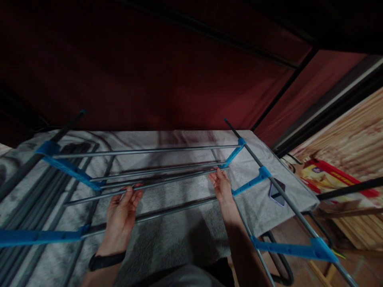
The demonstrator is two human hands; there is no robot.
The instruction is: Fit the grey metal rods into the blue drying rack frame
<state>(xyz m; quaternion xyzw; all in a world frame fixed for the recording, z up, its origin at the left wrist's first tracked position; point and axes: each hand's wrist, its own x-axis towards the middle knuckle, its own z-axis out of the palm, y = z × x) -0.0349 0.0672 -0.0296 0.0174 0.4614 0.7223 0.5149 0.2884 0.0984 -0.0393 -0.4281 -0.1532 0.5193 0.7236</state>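
One grey cloth [185,235] lies beneath the left hand [124,209] and right hand [222,185]. One frame [295,210] stands around them, showing five blue brackets [72,171]. Both hands grasp one grey rod [173,180] extending past each; one phone [275,194] lies to their right.

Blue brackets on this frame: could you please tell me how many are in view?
5: upper left bracket, lower left bracket, upper right bracket, middle right bracket and lower right bracket. More may be hidden or outside the picture.
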